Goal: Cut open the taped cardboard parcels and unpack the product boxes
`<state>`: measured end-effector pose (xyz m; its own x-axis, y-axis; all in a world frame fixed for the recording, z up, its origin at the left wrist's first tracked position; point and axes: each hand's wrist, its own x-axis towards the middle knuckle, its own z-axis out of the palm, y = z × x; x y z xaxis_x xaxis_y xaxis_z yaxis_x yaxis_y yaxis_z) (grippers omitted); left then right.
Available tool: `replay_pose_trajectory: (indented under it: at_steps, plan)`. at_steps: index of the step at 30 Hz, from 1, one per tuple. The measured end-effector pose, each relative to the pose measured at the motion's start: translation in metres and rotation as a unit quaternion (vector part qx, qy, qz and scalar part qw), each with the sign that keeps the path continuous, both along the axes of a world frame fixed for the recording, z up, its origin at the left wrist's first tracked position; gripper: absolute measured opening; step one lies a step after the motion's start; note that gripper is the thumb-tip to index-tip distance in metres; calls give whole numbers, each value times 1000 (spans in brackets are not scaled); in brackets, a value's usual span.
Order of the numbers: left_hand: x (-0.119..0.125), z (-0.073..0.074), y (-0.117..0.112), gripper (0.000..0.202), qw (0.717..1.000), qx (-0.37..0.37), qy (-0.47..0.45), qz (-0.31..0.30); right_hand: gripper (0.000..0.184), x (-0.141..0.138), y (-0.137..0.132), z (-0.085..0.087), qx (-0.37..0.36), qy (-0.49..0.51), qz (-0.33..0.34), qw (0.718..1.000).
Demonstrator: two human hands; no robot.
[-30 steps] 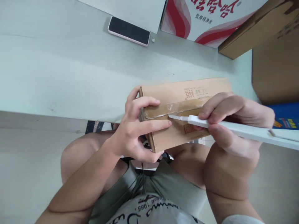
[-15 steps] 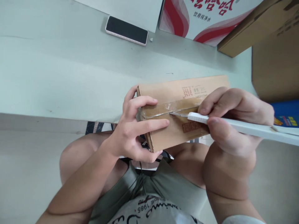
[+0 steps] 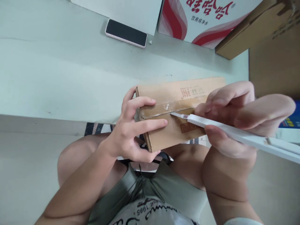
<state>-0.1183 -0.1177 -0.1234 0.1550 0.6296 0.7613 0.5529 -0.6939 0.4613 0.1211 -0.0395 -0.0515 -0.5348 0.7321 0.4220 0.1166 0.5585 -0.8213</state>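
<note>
A brown cardboard box [image 3: 173, 134] is held tilted at the table's front edge, above my lap. My left hand [image 3: 133, 128] grips its left end, with fingers spread over the top and the thumb at the lower corner. Clear packing tape [image 3: 166, 107] runs along the middle seam. In my right hand [image 3: 239, 115] is a white utility knife [image 3: 225, 128], pinched between thumb and fingers. Its short blade is out, and the tip touches the seam at the tape's lower edge. The right part of the box is partly hidden behind my right hand.
On the pale table [image 3: 58, 68] lies a phone with a dark screen [image 3: 126, 32], beside a white panel or box [image 3: 122, 9]. A red-and-white carton [image 3: 199, 25] stands at the back. Larger brown cardboard boxes [image 3: 274, 68] are at the right, with a blue package [image 3: 290, 117] below them.
My right hand has rolled and its fingers have lifted and loosened around the knife, whose rear end has swung lower. The blade tip stays at about the same spot. My left hand keeps its hold.
</note>
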Motion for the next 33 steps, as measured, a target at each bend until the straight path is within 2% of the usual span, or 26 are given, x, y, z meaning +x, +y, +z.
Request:
replay_pose_trajectory:
  at_steps: [3,9,14,22,28,33]
  plan:
    - [-1,0,0,51,1000,11,-2,-7,29,-3,4,11,54,16,23,998]
    - [-3,0,0,53,1000,-9,22,11,31,-5,4,14,61,68,38,995]
    - [-2,0,-1,50,1000,-2,6,8,31,-1,8,10,49,98,-12,994]
    - [-4,-2,1,55,999,14,26,13,30,18,18,7,23,105,3,994]
    - [-5,0,-3,46,998,-55,13,24,30,27,20,9,-29,115,-23,993]
    - [-8,-1,-3,47,997,-70,15,22,32,34,25,9,-38,115,-57,991]
